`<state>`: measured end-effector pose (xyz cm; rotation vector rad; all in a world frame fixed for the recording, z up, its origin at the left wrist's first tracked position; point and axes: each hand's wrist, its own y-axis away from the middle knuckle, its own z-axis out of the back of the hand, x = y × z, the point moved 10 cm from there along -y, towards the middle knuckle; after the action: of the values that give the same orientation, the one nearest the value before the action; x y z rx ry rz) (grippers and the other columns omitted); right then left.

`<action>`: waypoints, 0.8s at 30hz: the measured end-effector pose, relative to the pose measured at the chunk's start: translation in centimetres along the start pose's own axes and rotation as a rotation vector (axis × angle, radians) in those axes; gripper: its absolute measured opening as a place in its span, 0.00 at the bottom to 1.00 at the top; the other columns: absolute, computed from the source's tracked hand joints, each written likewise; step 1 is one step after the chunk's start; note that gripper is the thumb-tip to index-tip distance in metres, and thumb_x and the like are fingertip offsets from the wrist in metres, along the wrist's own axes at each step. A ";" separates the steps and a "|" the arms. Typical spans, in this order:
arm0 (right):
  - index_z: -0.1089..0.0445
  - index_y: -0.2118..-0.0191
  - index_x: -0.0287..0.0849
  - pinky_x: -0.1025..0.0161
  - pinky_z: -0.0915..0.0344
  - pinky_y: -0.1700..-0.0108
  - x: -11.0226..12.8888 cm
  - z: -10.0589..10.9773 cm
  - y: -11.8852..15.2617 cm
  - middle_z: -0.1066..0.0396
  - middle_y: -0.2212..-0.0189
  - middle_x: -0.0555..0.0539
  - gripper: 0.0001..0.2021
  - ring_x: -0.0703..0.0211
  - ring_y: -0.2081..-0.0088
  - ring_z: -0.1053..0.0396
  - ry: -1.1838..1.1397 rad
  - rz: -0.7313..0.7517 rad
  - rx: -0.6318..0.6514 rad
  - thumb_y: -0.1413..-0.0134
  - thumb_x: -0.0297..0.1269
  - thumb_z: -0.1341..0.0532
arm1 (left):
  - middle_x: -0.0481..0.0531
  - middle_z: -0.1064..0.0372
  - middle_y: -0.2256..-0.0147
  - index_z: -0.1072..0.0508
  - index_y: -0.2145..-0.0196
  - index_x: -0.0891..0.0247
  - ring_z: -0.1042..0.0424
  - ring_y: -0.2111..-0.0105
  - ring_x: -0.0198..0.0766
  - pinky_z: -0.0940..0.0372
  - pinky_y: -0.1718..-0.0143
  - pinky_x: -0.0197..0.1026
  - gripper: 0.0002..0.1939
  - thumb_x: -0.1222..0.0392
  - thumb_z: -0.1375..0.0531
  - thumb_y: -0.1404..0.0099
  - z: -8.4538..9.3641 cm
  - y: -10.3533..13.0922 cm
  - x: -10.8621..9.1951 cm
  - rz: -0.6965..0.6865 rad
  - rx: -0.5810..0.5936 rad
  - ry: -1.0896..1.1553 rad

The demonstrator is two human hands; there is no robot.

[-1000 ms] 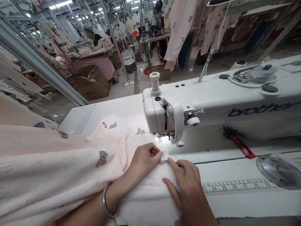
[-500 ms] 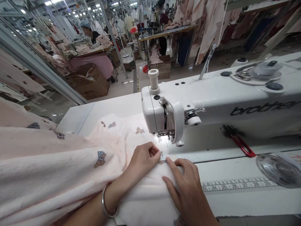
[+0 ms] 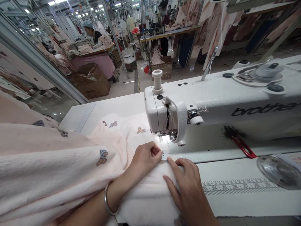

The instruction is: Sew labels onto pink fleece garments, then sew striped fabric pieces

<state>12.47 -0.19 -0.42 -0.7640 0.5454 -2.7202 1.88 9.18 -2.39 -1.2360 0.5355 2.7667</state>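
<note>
Pale pink plush fabric (image 3: pixel 150 191) printed with small bears covers the left and front of the sewing table. My left hand (image 3: pixel 147 157), a metal bangle at its wrist, pinches the edge of a small white label (image 3: pixel 165 155) lying on the fabric. My right hand (image 3: pixel 185 180) rests on the fabric with its fingers apart, the index fingertip at the label's lower right corner. Just beyond both hands is the lit needle area of the white sewing machine (image 3: pixel 211 91). Its presser foot stands above the cloth edge.
Red-handled snips (image 3: pixel 243 146) lie on the machine bed at the right. A printed ruler (image 3: pixel 240 185) runs along the table's front, with a round clear-topped object (image 3: pixel 277 171) beside it. Cardboard boxes (image 3: pixel 90 83), other workstations and two people are farther back.
The whole view has shifted slightly, so the machine and fabric appear a little farther right. Both hands keep nearly the same pose at the label.
</note>
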 end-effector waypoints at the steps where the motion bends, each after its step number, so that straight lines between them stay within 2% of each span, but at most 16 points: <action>1: 0.40 0.44 0.33 0.49 0.38 0.56 0.0 0.0 0.0 0.45 0.56 0.37 0.20 0.47 0.53 0.45 -0.001 0.002 0.000 0.40 0.37 0.46 | 0.47 0.30 0.77 0.31 0.75 0.64 0.32 0.75 0.33 0.40 0.73 0.34 0.05 0.62 0.44 0.44 0.0 0.0 -0.1 -0.003 0.002 -0.007; 5: 0.39 0.45 0.32 0.48 0.38 0.56 0.2 0.2 0.0 0.44 0.57 0.37 0.20 0.46 0.53 0.44 0.000 0.017 -0.018 0.41 0.36 0.45 | 0.48 0.30 0.77 0.31 0.74 0.64 0.32 0.75 0.35 0.38 0.72 0.36 0.05 0.63 0.44 0.42 -0.2 0.1 -0.5 -0.033 0.001 -0.052; 7: 0.38 0.46 0.31 0.48 0.38 0.56 0.3 0.5 -0.1 0.44 0.57 0.37 0.19 0.46 0.54 0.44 0.003 0.024 -0.038 0.41 0.35 0.46 | 0.50 0.30 0.72 0.30 0.70 0.65 0.31 0.72 0.37 0.36 0.69 0.38 0.04 0.63 0.44 0.42 0.1 0.6 -0.9 -0.071 -0.020 -0.085; 8: 0.38 0.47 0.31 0.47 0.38 0.55 0.4 0.6 -0.1 0.44 0.58 0.36 0.18 0.46 0.54 0.44 0.004 0.026 -0.048 0.41 0.35 0.46 | 0.51 0.30 0.68 0.30 0.65 0.65 0.30 0.69 0.38 0.35 0.66 0.40 0.06 0.64 0.44 0.41 0.4 1.1 -1.2 -0.115 -0.043 -0.121; 10: 0.37 0.47 0.30 0.47 0.38 0.55 0.6 0.8 -0.1 0.43 0.58 0.36 0.18 0.46 0.54 0.43 0.008 0.034 -0.061 0.40 0.35 0.46 | 0.55 0.33 0.58 0.34 0.53 0.64 0.30 0.63 0.40 0.33 0.61 0.43 0.14 0.66 0.46 0.38 1.0 2.6 -2.4 -0.251 -0.078 -0.240; 12: 0.37 0.47 0.30 0.47 0.38 0.55 0.7 0.9 -0.1 0.43 0.58 0.36 0.18 0.45 0.54 0.43 0.014 0.040 -0.069 0.40 0.35 0.46 | 0.58 0.38 0.51 0.39 0.47 0.63 0.32 0.55 0.42 0.32 0.55 0.46 0.19 0.68 0.49 0.36 0.8 4.5 -3.6 -0.423 -0.061 -0.392; 15: 0.37 0.47 0.31 0.47 0.38 0.55 0.6 1.1 0.0 0.42 0.58 0.36 0.18 0.45 0.53 0.42 0.014 0.040 -0.090 0.40 0.35 0.46 | 0.63 0.43 0.44 0.42 0.43 0.67 0.42 0.43 0.46 0.37 0.45 0.49 0.21 0.67 0.49 0.35 -0.5 7.2 -4.5 -0.664 0.025 -0.592; 18: 0.37 0.47 0.31 0.47 0.38 0.54 0.6 1.1 0.1 0.42 0.58 0.36 0.19 0.46 0.53 0.42 0.004 0.049 -0.100 0.41 0.35 0.45 | 0.66 0.48 0.40 0.47 0.41 0.73 0.51 0.38 0.49 0.42 0.41 0.50 0.24 0.65 0.50 0.33 -1.9 8.5 -4.5 -0.827 0.065 -0.738; 24: 0.37 0.47 0.32 0.47 0.38 0.54 0.6 0.9 0.0 0.42 0.57 0.37 0.18 0.46 0.53 0.42 0.005 0.042 -0.086 0.41 0.34 0.45 | 0.67 0.48 0.40 0.48 0.40 0.75 0.54 0.37 0.48 0.44 0.40 0.50 0.26 0.66 0.51 0.34 -2.6 7.8 -3.8 -0.866 0.070 -0.760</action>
<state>12.46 -0.71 0.55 -0.7583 0.6759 -2.6758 4.77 1.32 1.03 -0.2056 -0.0011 2.1524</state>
